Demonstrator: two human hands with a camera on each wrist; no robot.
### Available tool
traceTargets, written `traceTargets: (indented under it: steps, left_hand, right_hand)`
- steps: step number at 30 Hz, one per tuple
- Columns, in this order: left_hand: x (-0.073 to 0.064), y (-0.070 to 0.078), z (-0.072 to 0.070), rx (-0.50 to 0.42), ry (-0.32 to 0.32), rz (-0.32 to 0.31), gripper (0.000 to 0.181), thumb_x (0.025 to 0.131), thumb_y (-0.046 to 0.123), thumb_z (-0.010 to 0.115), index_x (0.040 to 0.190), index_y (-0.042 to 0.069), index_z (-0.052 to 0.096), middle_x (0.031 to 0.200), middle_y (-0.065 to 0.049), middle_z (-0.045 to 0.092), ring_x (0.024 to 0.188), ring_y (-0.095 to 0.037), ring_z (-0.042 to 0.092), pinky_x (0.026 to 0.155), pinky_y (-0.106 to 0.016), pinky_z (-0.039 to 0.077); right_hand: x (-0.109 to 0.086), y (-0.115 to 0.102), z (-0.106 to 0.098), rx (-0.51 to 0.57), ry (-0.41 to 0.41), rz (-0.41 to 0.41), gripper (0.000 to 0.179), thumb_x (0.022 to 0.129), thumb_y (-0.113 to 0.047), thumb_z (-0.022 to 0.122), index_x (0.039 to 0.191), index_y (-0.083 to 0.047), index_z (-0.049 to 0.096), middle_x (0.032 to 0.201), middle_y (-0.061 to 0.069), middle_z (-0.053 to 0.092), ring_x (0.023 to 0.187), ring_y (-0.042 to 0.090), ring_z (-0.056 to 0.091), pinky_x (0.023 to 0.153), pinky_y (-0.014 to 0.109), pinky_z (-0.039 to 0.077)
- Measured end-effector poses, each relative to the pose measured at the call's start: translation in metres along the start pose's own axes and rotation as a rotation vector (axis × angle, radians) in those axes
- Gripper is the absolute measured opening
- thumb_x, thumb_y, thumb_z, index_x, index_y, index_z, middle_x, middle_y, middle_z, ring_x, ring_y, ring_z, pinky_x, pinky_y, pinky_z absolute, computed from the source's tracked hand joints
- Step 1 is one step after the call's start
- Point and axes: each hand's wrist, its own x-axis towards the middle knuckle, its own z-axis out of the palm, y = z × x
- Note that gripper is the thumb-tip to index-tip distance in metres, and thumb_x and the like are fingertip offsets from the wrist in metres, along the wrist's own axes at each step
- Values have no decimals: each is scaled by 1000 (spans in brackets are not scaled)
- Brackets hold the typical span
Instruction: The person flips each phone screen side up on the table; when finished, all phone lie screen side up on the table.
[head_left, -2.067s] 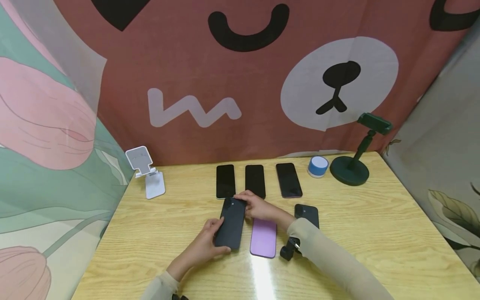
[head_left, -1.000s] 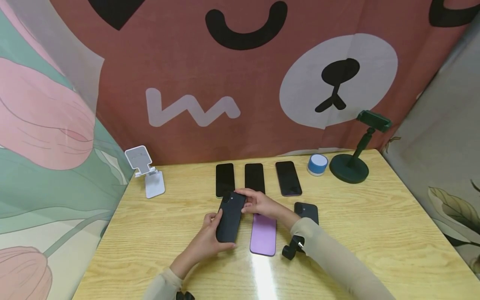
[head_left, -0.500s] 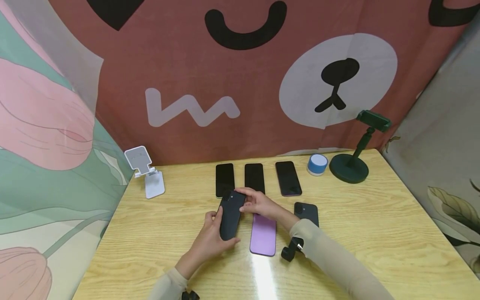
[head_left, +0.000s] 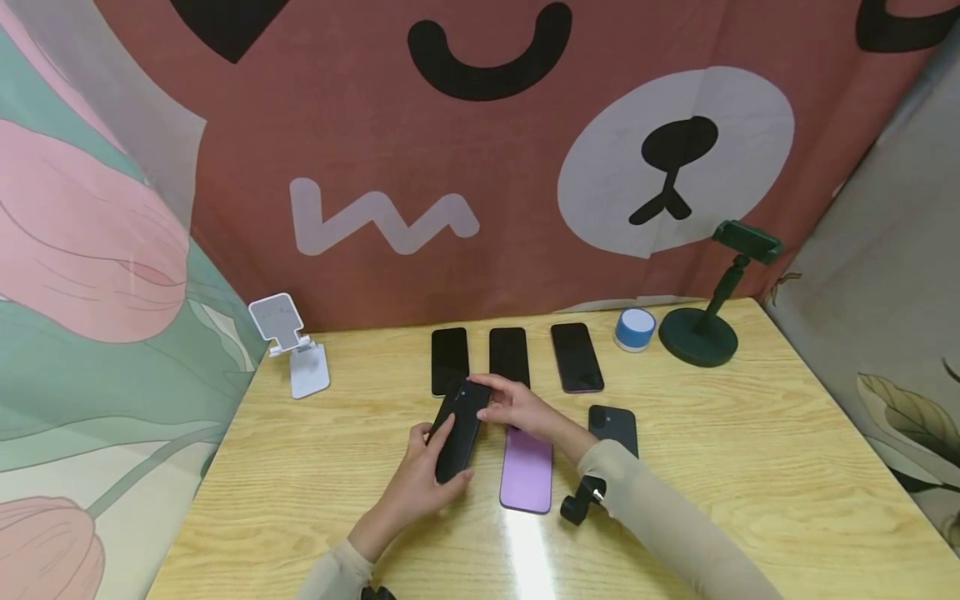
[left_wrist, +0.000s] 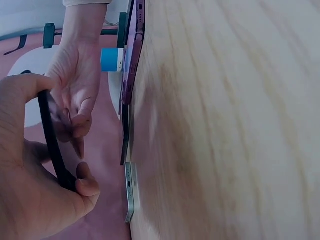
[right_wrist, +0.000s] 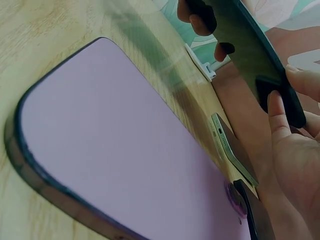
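Note:
Both hands hold one black smartphone (head_left: pixel 459 429) tilted above the table, its camera side turned up in the head view. My left hand (head_left: pixel 418 479) grips its lower left part, thumb and fingers on opposite edges. Up at the top right corner, my right hand (head_left: pixel 521 412) pinches it, with the thumb on the glossy screen side in the right wrist view. A purple phone (head_left: pixel 527 477) lies back up beside the held one, partly under the right wrist. Another dark phone (head_left: pixel 617 425) lies back up to the right, partly covered by the right sleeve.
Three phones lie screen up in a back row: left (head_left: pixel 450 362), middle (head_left: pixel 509 357) and right (head_left: pixel 577 358). A white folding phone stand (head_left: pixel 309 368) is at the back left. Back right are a blue and white cylinder (head_left: pixel 635 330) and a green phone holder (head_left: pixel 699 338). A printed curtain hangs behind.
The black phone has risen a little and tilted more, so its back looks darker and narrower. My left hand has shifted slightly right and up with it; the right hand has barely moved.

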Motion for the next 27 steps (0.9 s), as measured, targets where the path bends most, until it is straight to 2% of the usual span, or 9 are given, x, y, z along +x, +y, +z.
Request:
traceTargets:
  steps: [4, 8, 13, 15, 17, 20, 21, 24, 27]
  left_hand:
    - [-2, 0, -1, -68, -35, 0, 72, 88, 35, 61, 150, 21, 28, 133, -28, 31, 101, -34, 49, 80, -46, 45]
    - [-4, 1, -2, -160, -74, -49, 62, 94, 29, 51, 151, 29, 25, 134, -24, 31, 103, -33, 48, 81, -47, 43]
    - [-4, 1, -3, -292, -111, -71, 57, 98, 19, 38, 152, 30, 21, 130, -21, 36, 107, -31, 44, 85, -49, 38]
    - [-4, 2, -4, -339, -126, -53, 57, 98, 16, 34, 152, 27, 19, 128, -21, 38, 108, -31, 43, 87, -51, 36]
    - [-3, 2, -4, -390, -146, -43, 58, 98, 13, 28, 153, 26, 15, 124, -21, 39, 104, -30, 44, 85, -47, 38]
    - [-2, 4, -6, -547, -194, -81, 58, 98, 9, 21, 154, 25, 9, 127, -24, 37, 93, -29, 44, 76, -38, 40]
    - [-2, 4, -7, -606, -207, -99, 58, 99, 10, 18, 154, 25, 6, 124, -26, 36, 88, -28, 43, 72, -34, 39]
    - [-2, 5, -10, -809, -242, -118, 57, 100, 14, 13, 153, 24, -1, 140, -27, 25, 88, -25, 43, 70, -28, 40]
    - [-2, 4, -12, -989, -260, -66, 57, 99, 20, 12, 153, 21, -7, 144, -29, 18, 90, -22, 47, 73, -25, 42]
  right_hand:
    - [0, 1, 1, 0, 3, -22, 58, 92, 0, 57, 144, 3, 33, 145, 28, 33, 120, 24, 50, 86, 23, 48]
    - [1, 4, 3, -17, 24, -50, 56, 93, -1, 55, 144, 4, 33, 144, 29, 34, 118, 17, 51, 88, 24, 47]
    - [2, 8, 4, -53, 64, -48, 52, 95, -6, 54, 141, 8, 35, 140, 25, 43, 117, 14, 52, 87, 21, 46]
    - [3, 9, 4, -64, 74, -48, 52, 95, -8, 54, 140, 10, 35, 139, 25, 44, 118, 17, 52, 87, 22, 46]
    - [3, 9, 6, -77, 81, -51, 52, 95, -9, 54, 139, 11, 35, 138, 25, 44, 116, 24, 53, 87, 27, 48]
    - [3, 5, 9, -109, 107, -47, 50, 95, -8, 55, 138, 10, 38, 135, 25, 48, 110, 30, 53, 83, 32, 49]
    - [3, 5, 10, -119, 118, -48, 51, 95, -11, 56, 139, 8, 40, 134, 24, 50, 106, 29, 54, 81, 33, 49]
    - [1, 7, 11, -159, 148, -77, 52, 94, -20, 59, 139, -1, 45, 127, 16, 58, 99, 22, 54, 75, 30, 49]
    - [1, 14, 9, -158, 155, -126, 57, 91, -27, 63, 141, -8, 44, 120, 10, 60, 98, 18, 55, 76, 27, 49]
